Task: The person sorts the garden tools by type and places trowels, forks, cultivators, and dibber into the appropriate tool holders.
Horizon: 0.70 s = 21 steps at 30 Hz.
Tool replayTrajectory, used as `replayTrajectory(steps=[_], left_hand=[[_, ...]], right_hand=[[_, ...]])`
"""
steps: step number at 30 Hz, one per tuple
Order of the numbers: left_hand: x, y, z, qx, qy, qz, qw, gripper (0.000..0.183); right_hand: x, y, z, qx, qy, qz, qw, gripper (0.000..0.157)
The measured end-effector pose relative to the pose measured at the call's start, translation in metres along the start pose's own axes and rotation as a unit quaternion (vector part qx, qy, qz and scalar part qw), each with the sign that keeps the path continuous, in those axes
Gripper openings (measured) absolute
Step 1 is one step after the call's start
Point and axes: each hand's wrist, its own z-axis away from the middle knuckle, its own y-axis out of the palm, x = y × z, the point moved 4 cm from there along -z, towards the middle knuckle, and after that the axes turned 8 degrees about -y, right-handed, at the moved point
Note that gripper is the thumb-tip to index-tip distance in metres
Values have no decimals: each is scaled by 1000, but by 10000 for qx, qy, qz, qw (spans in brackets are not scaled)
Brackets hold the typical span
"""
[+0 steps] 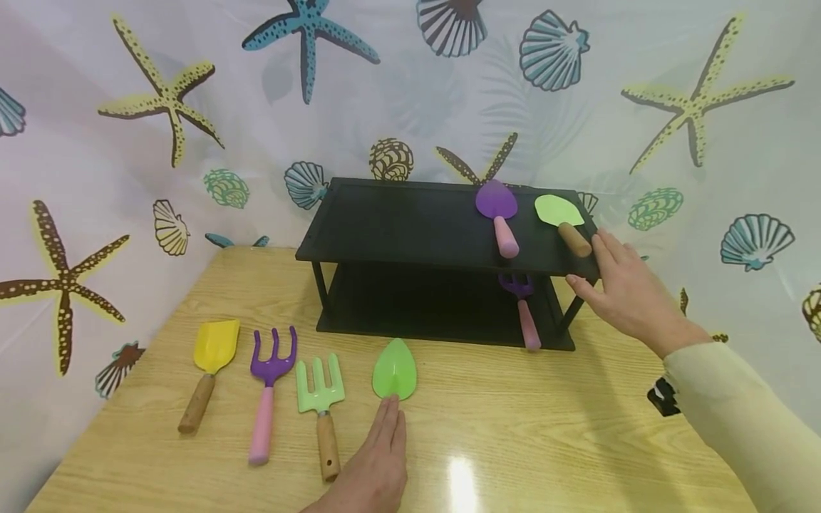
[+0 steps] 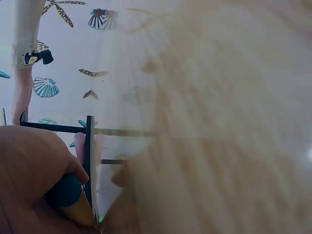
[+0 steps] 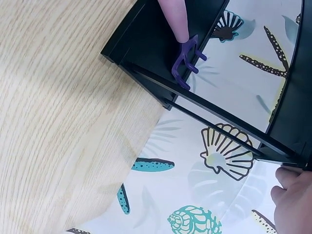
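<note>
My left hand [image 1: 378,456]: closed on the green trowel [image 1: 395,367], thumb bent over the yellowish handle [image 2: 82,214]; the gap looks no wider than the handle, though the head view hides most of this grasp.
Green trowel: on the table [image 1: 487,420] in front of the black shelf [image 1: 404,221], blade pointing toward it.
Its handling: light and stiff, I judge, hard to break; the glossy blade may slip, so I'd hold the handle.
My right hand [image 1: 625,292]: unclenched, fingers fairly straight along the shelf's right edge, thumb spread to the front corner, lifting no tool.
Shelf top: a purple trowel [image 1: 497,202] and, nearest my right fingers, a pale green trowel [image 1: 558,211].
Shelf bottom: a small purple fork [image 1: 528,324], handle outward.
Left of my trowel: a pale green fork [image 1: 326,420], a large purple fork [image 1: 266,399], a yellow shovel [image 1: 208,363].
</note>
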Motion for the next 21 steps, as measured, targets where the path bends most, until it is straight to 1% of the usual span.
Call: replayTrajectory(steps=[2,6,10,15,17,21], left_hand=[[1,0,0,-2,-109,262,9996,63],[5,-1,1,-50,-114,325,9994,71],[9,-4,1,-88,-48,381,9992,73],[13,-11,3,-385,147,313,9987,65],[14,-15,4,-631,298,198,9974,60],[16,-22,6,-990,547,-85,9935,54]], right_hand=[[0,0,0,-3,-15,1,10000,93],[0,0,0,-1,-1,-21,10000,94],[0,0,1,-29,-14,-31,10000,93],[1,0,2,-52,-25,-80,10000,92],[1,0,2,-51,-12,-91,9999,92],[2,-1,2,-47,8,-85,10000,93]])
